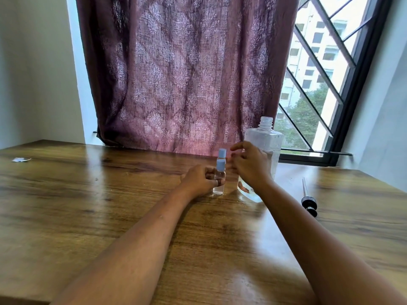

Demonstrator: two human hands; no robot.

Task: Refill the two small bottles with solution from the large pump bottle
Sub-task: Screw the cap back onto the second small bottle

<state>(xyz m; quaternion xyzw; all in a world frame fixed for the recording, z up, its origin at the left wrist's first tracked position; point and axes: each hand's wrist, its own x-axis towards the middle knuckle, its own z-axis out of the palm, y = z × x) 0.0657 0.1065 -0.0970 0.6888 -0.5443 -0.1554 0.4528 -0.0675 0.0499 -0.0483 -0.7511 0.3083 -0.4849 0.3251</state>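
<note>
Two bare forearms reach from the near edge across the wooden bench (92, 194) toward the large bottle (267, 144), which stands upright at the far side, just in front of the window (326, 80). Far to the left of that bottle, near the bench's back edge, lies a small scrap of paper (21, 159). Closer in, the left hand (201, 180) rests on the bench just left of the large bottle, its fingers (217, 183) curled round the near small bottle (219, 190) – clear, upright, with a pale blue cap (221, 165) on. Right behind it stands the far small bottle (221, 160), also capped in blue, mostly hidden by the first. The right hand (250, 167) hovers in front of the large bottle's lower half, fingers loosely bent and spread beside the two blue caps, holding nothing that shows; it is blurred. The large bottle's threaded neck is uncovered – clear liquid fills its lower part. To its right, well apart, the black pump (309, 204) lies flat on the bench with its tube pointing away. A purple patterned curtain (187, 73) hangs behind and to the bottle's left.
</note>
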